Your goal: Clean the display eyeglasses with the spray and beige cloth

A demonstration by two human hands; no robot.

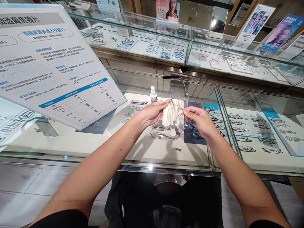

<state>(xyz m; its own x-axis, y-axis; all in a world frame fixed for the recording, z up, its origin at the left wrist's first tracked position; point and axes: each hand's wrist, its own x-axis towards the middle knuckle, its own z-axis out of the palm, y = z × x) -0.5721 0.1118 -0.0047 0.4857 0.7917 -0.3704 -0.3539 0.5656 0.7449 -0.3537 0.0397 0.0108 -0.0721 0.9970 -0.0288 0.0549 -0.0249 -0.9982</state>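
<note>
My left hand (154, 113) is closed on a cream cleaning cloth (170, 113), which hangs down from the thumb and fingers. A pair of thin-rimmed eyeglasses (180, 122) is pinched in my right hand (196, 118) near the middle of the frame. The glasses are turned on end, one lens above the other, and a temple arm with a dark tip (171, 77) curves up and to the left. Droplets speckle the upper lens. The cloth lies against or just beside the lenses; exact contact cannot be made out. Behind my left hand stands a white spray bottle (153, 95).
A large printed sign board (71, 76) leans over the left of the glass counter (142, 155). Several eyeglass frames (247, 148) lie inside under the glass. A small gold-green bar (177, 148) lies ahead of me. Another display case (147, 74) runs along the back.
</note>
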